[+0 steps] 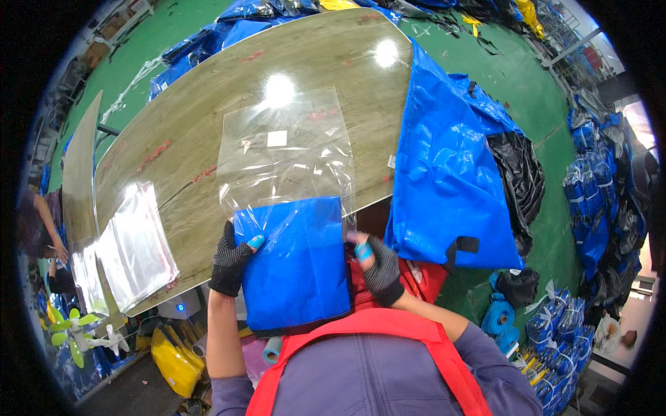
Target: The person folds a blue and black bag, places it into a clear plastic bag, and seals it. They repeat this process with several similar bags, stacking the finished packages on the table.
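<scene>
A folded blue sheet [295, 270], flat and roughly square, lies before me at the table's near edge. The clear plastic bag [288, 159] stretches away from it across the table and overlaps its far part; a small white label [277, 139] shows there. My left hand [234, 262], in a black dotted glove with blue tape on the thumb, grips the sheet's left edge, thumb on top. At the right edge, beside the bag's near corner, is my right hand [378, 267], gloved alike. Its fingertips are smeared by motion, so their hold cannot be made out.
A stack of clear bags [135, 249] lies on the wood-patterned table [187, 125] at left. Large blue sheeting [447, 173] drapes at right. Bundled blue goods [562, 333] stand on the green floor. A green fan [75, 333] and another person's hand [59, 249] appear far left.
</scene>
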Available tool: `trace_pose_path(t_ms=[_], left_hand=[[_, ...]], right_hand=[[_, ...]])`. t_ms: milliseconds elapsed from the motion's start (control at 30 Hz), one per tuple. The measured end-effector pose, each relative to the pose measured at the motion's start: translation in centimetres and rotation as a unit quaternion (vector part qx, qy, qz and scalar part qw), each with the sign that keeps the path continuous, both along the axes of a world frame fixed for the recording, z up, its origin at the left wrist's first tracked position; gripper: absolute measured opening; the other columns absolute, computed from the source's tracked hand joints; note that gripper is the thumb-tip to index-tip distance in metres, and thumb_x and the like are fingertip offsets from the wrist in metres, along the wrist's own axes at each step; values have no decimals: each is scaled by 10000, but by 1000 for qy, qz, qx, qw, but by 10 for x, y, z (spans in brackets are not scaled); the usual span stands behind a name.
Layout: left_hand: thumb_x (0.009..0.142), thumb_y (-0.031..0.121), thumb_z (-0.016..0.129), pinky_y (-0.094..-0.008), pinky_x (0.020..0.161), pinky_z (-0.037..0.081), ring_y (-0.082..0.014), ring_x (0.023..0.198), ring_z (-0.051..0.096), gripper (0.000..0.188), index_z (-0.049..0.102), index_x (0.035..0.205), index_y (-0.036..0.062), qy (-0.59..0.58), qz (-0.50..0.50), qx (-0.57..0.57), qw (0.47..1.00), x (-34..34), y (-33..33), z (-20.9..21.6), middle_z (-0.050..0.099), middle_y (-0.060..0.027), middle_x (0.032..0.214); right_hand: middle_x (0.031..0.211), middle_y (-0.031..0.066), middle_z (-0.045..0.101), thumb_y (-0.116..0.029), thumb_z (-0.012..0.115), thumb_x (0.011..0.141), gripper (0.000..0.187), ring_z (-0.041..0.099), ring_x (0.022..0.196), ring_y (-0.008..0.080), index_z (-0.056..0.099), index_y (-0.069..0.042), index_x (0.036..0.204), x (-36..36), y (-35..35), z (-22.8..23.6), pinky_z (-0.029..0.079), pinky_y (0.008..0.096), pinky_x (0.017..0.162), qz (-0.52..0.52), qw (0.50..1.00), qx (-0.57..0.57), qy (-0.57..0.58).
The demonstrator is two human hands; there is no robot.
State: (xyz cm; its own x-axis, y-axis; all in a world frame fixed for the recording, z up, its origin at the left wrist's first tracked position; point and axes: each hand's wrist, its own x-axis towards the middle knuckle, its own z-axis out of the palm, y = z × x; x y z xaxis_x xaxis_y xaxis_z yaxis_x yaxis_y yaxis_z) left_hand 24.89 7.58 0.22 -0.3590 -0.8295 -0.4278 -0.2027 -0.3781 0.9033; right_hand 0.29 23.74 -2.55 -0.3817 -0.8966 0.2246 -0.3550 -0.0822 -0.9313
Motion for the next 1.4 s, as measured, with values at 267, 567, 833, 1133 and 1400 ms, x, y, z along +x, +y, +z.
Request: trace_pose_path(t_ms=[267,567,833,1133,1400], left_hand=[[782,244,754,-375,830,533,-256,964,622,698,403,1348,34,-6,6,-50,999,12,49,13,575,-177,1204],[827,496,681,-411,1032,371,-288,1189,482,774,409,1348,-6,-25,-37,-45,998,-18,84,-18,512,-177,1300],[874,282,673,-393,1038,363,-244,1220,467,622,414,1379,27,51,-48,-23,997,-24,102,19,493,-141,1343],[910,218,569,-340,881,475,-192,1013,604,413,520,1262,8,96,35,-66,993,15,75,-18,640,-111,1103],[859,97,539,-374,739,516,-297,832,677,264,632,1089,8,-262,-38,-262,928,7,88,-35,683,-177,950]], right_hand=[[1345,227,483,-486,677,812,839,445,1263,312,351,17,1399,24,-13,30,302,416,1097,145,884,220,-386],[1316,209,514,-420,774,756,905,534,1174,292,332,6,1422,-41,4,29,441,407,997,141,902,332,-236],[1262,174,558,-374,687,860,686,534,1147,242,417,1,1366,-49,5,40,438,376,984,105,917,241,-300],[1192,112,613,-331,687,870,537,583,1059,192,536,-15,1277,-57,-18,52,482,347,922,92,908,269,-307],[1216,161,601,-395,722,824,674,583,1076,216,488,4,1315,-61,-15,50,485,375,925,106,884,347,-294]])
